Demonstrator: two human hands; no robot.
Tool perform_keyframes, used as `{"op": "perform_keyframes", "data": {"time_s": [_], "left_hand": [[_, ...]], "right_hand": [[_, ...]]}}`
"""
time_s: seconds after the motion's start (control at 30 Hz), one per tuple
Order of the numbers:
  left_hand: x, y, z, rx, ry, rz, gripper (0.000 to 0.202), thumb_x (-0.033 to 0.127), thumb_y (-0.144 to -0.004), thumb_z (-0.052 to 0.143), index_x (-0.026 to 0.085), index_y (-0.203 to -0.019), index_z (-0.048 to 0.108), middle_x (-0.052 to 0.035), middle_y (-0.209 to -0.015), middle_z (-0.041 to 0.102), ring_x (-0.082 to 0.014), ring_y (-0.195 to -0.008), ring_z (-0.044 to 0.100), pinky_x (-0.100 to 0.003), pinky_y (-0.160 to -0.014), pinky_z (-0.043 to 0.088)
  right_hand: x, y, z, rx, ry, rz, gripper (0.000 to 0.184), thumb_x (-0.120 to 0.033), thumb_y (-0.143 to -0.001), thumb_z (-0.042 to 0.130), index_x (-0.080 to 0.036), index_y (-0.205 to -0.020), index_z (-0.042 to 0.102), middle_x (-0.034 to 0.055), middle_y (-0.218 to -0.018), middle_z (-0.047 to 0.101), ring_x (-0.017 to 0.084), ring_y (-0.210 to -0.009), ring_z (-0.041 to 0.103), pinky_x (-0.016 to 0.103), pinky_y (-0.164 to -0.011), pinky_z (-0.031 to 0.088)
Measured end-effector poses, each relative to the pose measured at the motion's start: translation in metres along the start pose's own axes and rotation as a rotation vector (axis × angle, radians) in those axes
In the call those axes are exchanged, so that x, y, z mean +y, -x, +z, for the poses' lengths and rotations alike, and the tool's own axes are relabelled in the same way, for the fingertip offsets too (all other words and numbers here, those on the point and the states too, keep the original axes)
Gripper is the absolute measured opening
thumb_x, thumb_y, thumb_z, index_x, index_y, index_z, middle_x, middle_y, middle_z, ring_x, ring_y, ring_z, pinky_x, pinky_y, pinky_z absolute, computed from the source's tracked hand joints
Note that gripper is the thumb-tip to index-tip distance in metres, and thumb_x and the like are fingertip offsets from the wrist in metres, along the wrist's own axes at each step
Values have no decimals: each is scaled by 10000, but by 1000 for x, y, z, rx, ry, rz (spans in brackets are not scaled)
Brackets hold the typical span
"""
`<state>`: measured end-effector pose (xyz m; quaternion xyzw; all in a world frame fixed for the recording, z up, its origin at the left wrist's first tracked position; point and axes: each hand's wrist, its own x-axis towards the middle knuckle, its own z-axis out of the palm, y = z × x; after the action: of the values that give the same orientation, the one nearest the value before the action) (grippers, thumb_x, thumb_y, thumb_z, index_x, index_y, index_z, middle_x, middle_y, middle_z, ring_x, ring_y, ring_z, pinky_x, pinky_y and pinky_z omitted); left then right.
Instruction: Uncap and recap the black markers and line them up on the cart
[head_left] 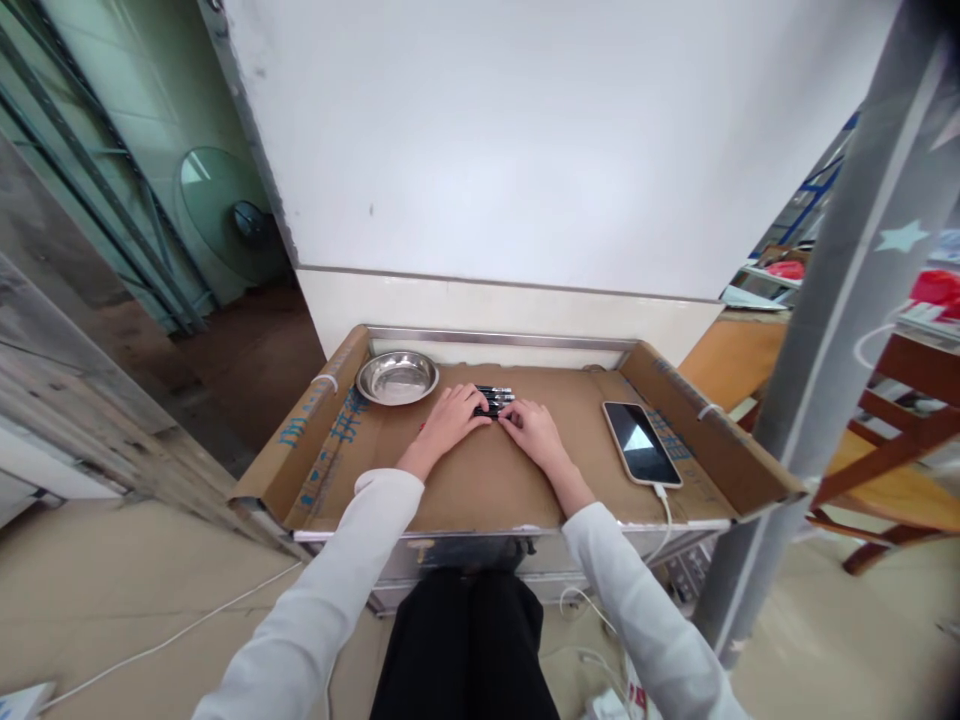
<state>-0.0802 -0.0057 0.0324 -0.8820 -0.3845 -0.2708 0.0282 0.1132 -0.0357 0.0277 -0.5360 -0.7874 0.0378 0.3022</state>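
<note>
Several black pens (496, 399) lie in a bundle on the cardboard-lined tabletop (480, 480), towards the back middle. My left hand (448, 419) rests on the cardboard with its fingertips touching the bundle's left end, fingers curled over it. From the right, my right hand (531, 428) reaches the same bundle with its fingers closed on the pens. Both arms wear white sleeves.
A shiny metal bowl (397, 377) stands at the back left. A phone (641, 442) lies at the right, a white cable running off its near end. Raised cardboard flaps border both sides. A grey post (825, 330) and a wooden chair (892, 450) stand right.
</note>
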Motion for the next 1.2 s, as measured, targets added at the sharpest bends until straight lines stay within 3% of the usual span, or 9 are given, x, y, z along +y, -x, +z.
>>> {"op": "perform_keyframes", "data": {"time_s": [0.2,0.33,0.47,0.6,0.77,0.9,1.03,1.13,1.2], "left_hand": [[3,28,-12,159,-101,-239,189,268,-922,399,180,-896,564,-61,-902,567,-197,-881,527,-334,-843,399],[3,47,-11,103,-192,-398,191,256,-864,486,159,-1008,565,-104,-957,571,-250,-901,522,-372,-793,425],[5,47,-10,54,-197,-420,160,251,-874,473,154,-946,578,-106,-958,577,-253,-921,524,-369,-810,431],[8,42,-13,65,-155,-427,189,275,-906,434,160,-949,579,-91,-939,587,-232,-920,543,-344,-828,437],[17,39,-19,128,60,-460,291,390,-941,364,256,-1111,559,-40,-992,558,-160,-843,594,-258,-717,463],[20,36,-19,149,233,-287,309,399,-923,418,295,-1187,540,-22,-1003,539,-147,-912,593,-267,-828,468],[17,32,-11,110,347,-89,350,364,-891,501,259,-1225,492,-31,-987,561,-160,-949,586,-307,-885,471],[16,30,-6,210,382,-59,400,366,-845,578,216,-1197,463,-53,-1023,562,-168,-975,589,-328,-899,484],[17,29,-6,338,404,-98,438,375,-833,593,201,-1203,435,-82,-1107,541,-161,-967,606,-324,-883,504]], "right_hand": [[6,1,0,61,-111,39,115,-250,-855,497,-200,-876,598,5,-717,606,144,-680,532,251,-679,358],[5,2,0,75,-171,32,109,-245,-847,492,-197,-866,588,2,-707,595,136,-652,524,240,-657,374],[-5,5,0,17,-240,-70,125,-288,-850,512,-197,-875,593,-4,-711,584,120,-630,511,232,-648,382],[-11,2,5,-69,-167,-212,133,-315,-806,601,-203,-875,621,-2,-723,579,128,-694,523,251,-730,384],[-6,-6,10,-35,-154,-98,117,-268,-838,542,-196,-804,629,7,-715,582,125,-666,503,252,-695,379],[-10,-4,11,86,-533,66,249,-406,-865,485,-198,-891,617,10,-789,603,114,-658,519,243,-655,418],[-19,-3,11,-78,-1129,283,373,-530,-823,505,-194,-937,620,5,-776,606,94,-590,536,224,-532,450],[-19,-4,9,-240,-1383,367,272,-399,-746,674,-173,-895,655,-4,-698,611,84,-587,554,199,-535,479],[-17,-4,8,-265,-1463,444,192,-290,-733,706,-164,-875,669,-2,-698,631,71,-583,558,183,-556,496]]}}
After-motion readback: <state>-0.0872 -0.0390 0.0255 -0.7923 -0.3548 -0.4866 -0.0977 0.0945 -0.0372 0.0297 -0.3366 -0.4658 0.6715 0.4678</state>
